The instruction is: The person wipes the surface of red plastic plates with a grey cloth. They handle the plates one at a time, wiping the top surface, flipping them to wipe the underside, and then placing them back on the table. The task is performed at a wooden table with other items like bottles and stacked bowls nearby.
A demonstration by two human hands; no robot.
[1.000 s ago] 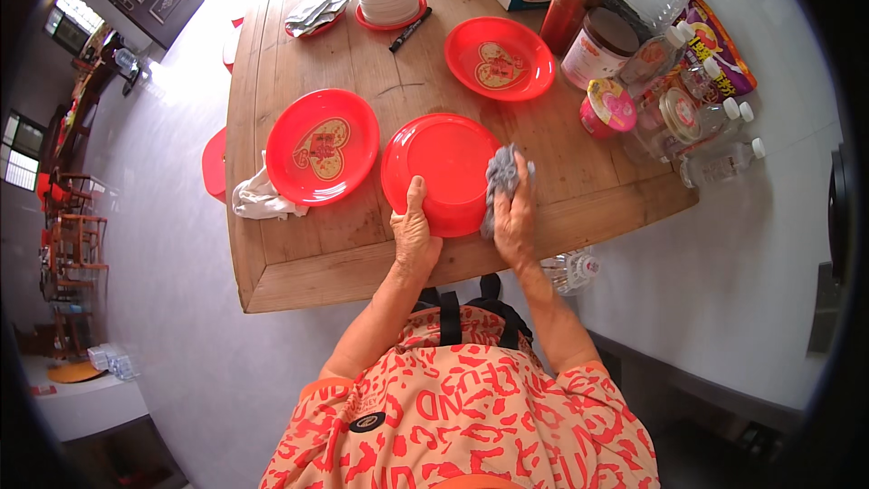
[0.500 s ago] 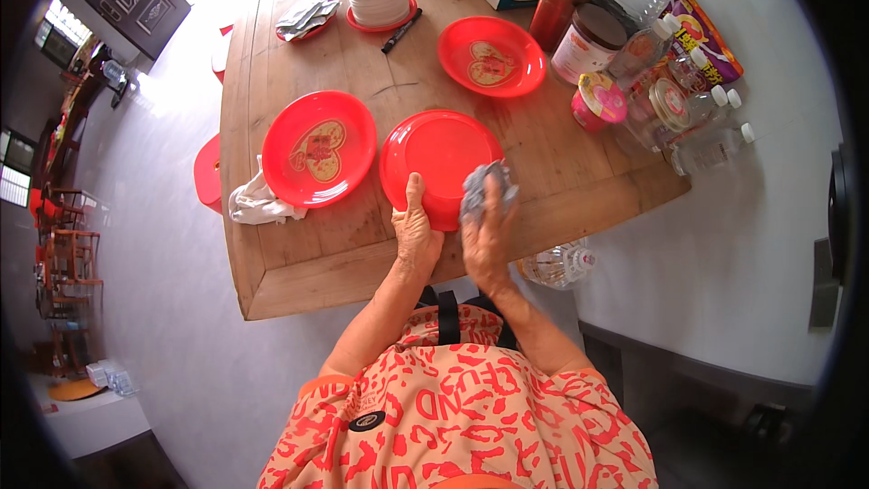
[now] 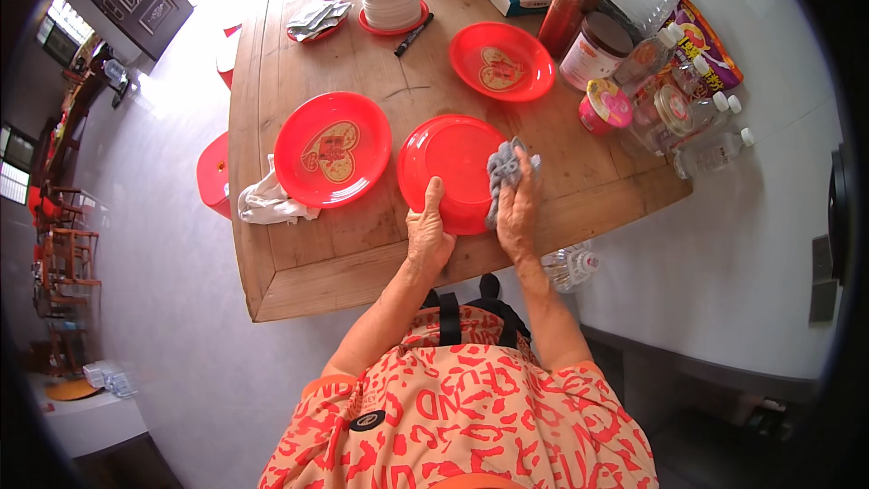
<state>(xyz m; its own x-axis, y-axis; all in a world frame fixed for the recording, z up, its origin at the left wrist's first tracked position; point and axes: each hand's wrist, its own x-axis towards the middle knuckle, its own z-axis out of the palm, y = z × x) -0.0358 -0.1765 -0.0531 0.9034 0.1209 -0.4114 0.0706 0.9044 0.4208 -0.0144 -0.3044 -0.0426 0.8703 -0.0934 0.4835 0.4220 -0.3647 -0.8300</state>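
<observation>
A red plastic plate (image 3: 453,163) is held with its underside up, over the table's near edge. My left hand (image 3: 429,234) grips its near rim, the thumb lying on the underside and the fingers hidden below. In my right hand (image 3: 518,213) is a crumpled grey cloth (image 3: 505,168), pressed against the plate's right rim. To the left lies another red plate (image 3: 308,141) with a gold heart print, its face up. A third red plate (image 3: 480,46) with a similar print rests farther back.
A white cloth (image 3: 267,202) lies beside the left plate. Stacked white bowls (image 3: 389,5), a black marker (image 3: 415,35) and small packets (image 3: 319,17) are at the back. On the right stand a red-brown flask (image 3: 577,0), a lidded jar (image 3: 593,55), a pink cup (image 3: 602,113) and several clear bottles (image 3: 711,159).
The grey cloth and my right hand have shifted along the held plate to its right rim. My left hand still holds that plate, which appears slightly farther right in view.
</observation>
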